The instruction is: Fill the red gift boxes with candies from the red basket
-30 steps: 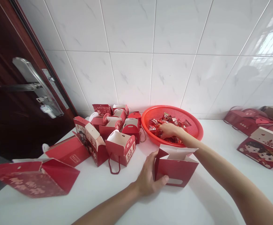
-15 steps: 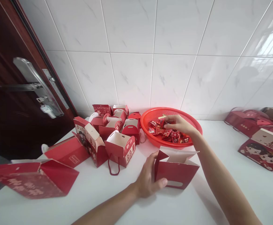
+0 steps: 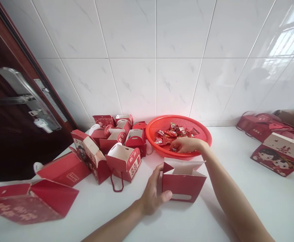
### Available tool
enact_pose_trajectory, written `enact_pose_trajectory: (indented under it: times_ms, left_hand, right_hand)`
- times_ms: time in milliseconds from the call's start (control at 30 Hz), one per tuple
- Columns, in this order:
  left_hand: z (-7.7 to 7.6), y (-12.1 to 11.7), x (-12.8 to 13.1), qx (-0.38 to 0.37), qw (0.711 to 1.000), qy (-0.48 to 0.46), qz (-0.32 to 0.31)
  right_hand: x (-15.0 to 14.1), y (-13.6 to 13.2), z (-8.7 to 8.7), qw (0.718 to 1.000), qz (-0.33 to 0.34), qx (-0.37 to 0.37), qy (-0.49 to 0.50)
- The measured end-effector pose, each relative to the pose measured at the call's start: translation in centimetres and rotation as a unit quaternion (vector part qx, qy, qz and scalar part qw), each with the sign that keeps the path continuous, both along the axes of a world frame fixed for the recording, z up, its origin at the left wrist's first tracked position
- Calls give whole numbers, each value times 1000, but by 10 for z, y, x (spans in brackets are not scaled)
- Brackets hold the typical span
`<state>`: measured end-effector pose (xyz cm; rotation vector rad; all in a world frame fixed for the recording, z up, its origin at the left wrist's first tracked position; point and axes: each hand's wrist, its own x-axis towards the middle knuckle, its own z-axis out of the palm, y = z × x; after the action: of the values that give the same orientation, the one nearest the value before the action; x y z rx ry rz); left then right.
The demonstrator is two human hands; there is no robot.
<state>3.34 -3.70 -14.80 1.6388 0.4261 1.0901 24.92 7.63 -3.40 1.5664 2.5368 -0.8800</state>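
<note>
My left hand (image 3: 152,194) steadies a red paper gift box (image 3: 183,184), its fingers behind the left side and its thumb on the front. The box stands upright on the white table with its top flaps open; its inside is mostly hidden. Behind it sits a red plastic basket (image 3: 207,137) with perforated walls, holding red-wrapped candies (image 3: 170,134). My right hand (image 3: 185,144) is down in the basket near the front rim. Its fingers curl among the candies, and what lies between the fingertips is hidden.
Several red gift boxes (image 3: 123,161) with open tops crowd the table on the left, one with a cord handle. A larger red box (image 3: 31,201) lies at the near left. More boxes (image 3: 279,156) lie at the right. A tiled wall and a door handle (image 3: 28,97) stand behind.
My right hand has lowered from the middle of the basket to the candies near its front rim. My left hand keeps the box in place. The view has shifted slightly right.
</note>
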Motion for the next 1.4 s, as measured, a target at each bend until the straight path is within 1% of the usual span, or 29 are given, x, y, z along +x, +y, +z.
enact_pose_trajectory:
  times_ms: [133,233,300,400,533,733,867,1067,1133,1300,1400]
  left_hand:
    - [2,-1,1,-3,1000,-2,-1]
    - [4,-2,1,-8,1000,-7,-4]
    - [4,-3,1,-12,1000,-7,-2]
    - [3,-3,1,-17,1000,-2,1]
    - [1,-2,1,-17,1000,-2,4]
    - [1,-1,-1,-8,1000,1,6]
    - [0,-1,-1,-13,1000,-5,2]
    - [-4,0,-3,-12,1000,-3,10]
    - [-5,0,-3,-8,1000,-1,13]
    - [-4,-2,-3,-13,1000,1,15]
    - [-6,-2,-5,-32,999,0,19]
  right_hand:
    - [-11,-4,-5,999,0,-17,-52]
    - [-12,-6,-3,997,-9,-19,-72]
    - [-10,-8,0,997,-3,-24,-74]
    - [-8,-8,1,998,13,-28,-61]
    - [-7,-6,-2,998,34,-34,-37]
    - [-8,-6,-3,998,36,-28,-31]
    - [-6,-7,-4,998,40,-40,-26]
    - [3,-2,-9,993,93,-66,12]
    - [4,-1,-10,992,101,-72,24]
    - [5,1,-14,993,92,-53,45]
    - [10,4,-15,992,75,-52,91]
